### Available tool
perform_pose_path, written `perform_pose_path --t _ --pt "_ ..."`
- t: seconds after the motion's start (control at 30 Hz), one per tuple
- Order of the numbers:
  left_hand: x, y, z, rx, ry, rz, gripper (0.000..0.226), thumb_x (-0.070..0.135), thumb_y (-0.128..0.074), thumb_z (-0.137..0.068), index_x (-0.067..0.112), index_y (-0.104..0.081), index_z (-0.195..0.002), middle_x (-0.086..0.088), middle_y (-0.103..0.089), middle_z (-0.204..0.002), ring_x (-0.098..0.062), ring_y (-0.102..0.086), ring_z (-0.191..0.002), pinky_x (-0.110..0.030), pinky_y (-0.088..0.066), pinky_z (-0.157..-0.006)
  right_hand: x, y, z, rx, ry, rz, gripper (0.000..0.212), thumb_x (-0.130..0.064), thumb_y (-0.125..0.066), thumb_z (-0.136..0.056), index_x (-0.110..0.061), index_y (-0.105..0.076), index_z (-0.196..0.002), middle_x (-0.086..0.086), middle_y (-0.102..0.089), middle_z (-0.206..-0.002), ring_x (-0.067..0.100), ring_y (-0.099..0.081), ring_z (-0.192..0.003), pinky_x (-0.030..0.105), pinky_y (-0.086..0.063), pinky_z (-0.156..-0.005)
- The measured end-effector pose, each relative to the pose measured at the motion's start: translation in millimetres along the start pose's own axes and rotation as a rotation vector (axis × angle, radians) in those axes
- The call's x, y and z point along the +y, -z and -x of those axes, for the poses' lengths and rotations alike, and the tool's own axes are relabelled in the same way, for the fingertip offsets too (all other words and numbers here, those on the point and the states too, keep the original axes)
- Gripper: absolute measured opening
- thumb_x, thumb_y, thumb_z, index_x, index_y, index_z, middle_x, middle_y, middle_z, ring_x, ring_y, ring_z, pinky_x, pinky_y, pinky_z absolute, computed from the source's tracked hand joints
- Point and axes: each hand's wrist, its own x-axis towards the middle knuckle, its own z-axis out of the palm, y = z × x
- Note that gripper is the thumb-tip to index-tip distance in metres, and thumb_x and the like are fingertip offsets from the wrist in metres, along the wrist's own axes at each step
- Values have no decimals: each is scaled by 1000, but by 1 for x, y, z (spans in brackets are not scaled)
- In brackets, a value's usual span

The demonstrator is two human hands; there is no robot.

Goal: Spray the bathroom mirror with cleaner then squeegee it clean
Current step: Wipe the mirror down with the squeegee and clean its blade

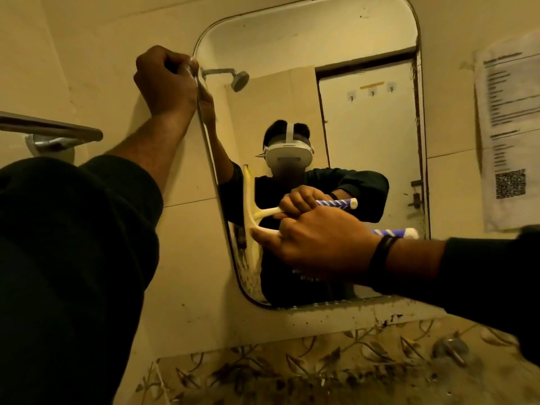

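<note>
Nearest the camera, two dark sleeves enter from the lower left and lower right. The right hand [315, 247], with a dark band [382, 252] at the wrist, is curled round the handle of the squeegee [257, 226]. The handle runs roughly level: its purple-and-white striped end projects past the wrist toward the right, and the pale neck emerges from the fist on the left. The thumb lies along that neck. The blade stands close to upright, pressed against the glass in the lower left part of the mirror [350, 39], just inside its left edge. The blade's lower end is lost against dark speckling on the glass, so its full extent cannot be confirmed.

The left hand [166, 80] is raised well above and to the left of the squeegee, apart from it. It is closed in a fist at the mirror's upper left edge, fingers curled at the rim; whether they actually grip the rim cannot be told.

Below the mirror, a band of leaf-patterned tiles [292, 366] runs across, with a blurred metal fitting [450, 350] at the right. A metal towel bar [52, 128] is mounted on the wall at the left. A printed paper notice [510, 133] with a square code is fixed to the wall right of the mirror. Reflected in the glass are a shower head [239, 80], a door with hooks, and the person wearing a headset.
</note>
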Motion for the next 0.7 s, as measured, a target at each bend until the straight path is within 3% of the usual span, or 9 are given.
perform_pose_path --t 0.1,0.2,0.3,0.4,0.47,0.57,0.63,0.7 --pt "-1 1 -1 3 13 2 12 16 -69 -89 8 -72 -97 3 -69 -93 -1 -65 -79 -5 -49 -70 18 -2 38 -72 -31 23 52 -14 -63 -85 -10 -54 -136 1 -51 -57 11 -30 -45 23 -23 -43" --pt "0 -1 -1 -5 12 23 11 16 -69 -88 10 -72 -96 6 -67 -89 0 -65 -77 -7 -52 -72 31 -1 70 -157 -54 44 58 -11 -68 -83 -9 -50 -138 1 -47 -57 11 -26 -42 21 -22 -41" --pt "-3 -5 -2 8 19 24 12 20 -68 -88 12 -71 -98 5 -69 -94 -3 -68 -86 -14 -55 -78 30 7 81 -156 -99 69 53 -14 -62 -84 -10 -52 -136 1 -47 -54 12 -24 -41 21 -20 -40" --pt "-9 -11 -5 41 12 8 16 27 -66 -87 16 -72 -97 8 -70 -93 -2 -68 -89 -17 -55 -83 15 15 60 -124 -91 53 47 -19 -38 -93 -14 -48 -139 -2 -51 -57 14 -32 -43 24 -22 -40" --pt "-16 -12 -7 47 36 22 18 31 -65 -85 19 -73 -97 10 -71 -91 0 -69 -86 -16 -56 -81 1 17 37 -106 -56 32 43 -21 -35 -97 -14 -47 -138 -4 -43 -56 12 -35 -42 26 -26 -38" --pt "-23 -11 -10 30 99 52 26 42 -60 -83 25 -71 -99 9 -72 -95 1 -69 -88 -20 -57 -83 -13 21 17 -152 -80 70 33 -21 -43 -97 -18 -59 -125 -5 -21 -50 10 -15 -38 24 -11 -34" --pt "-21 -8 -6 30 98 62 27 45 -59 -83 27 -69 -100 11 -71 -96 3 -67 -88 -15 -55 -83 -15 25 22 -180 -139 97 34 -22 -40 -93 -22 -66 -115 -4 -12 -50 12 -6 -40 26 -4 -36" --pt "-18 -3 -2 32 71 43 26 42 -61 -87 22 -70 -102 12 -67 -96 5 -63 -84 -4 -49 -75 -8 23 39 -230 -189 81 36 -23 -42 -92 -19 -64 -120 -4 -14 -50 10 -8 -38 25 -4 -36"
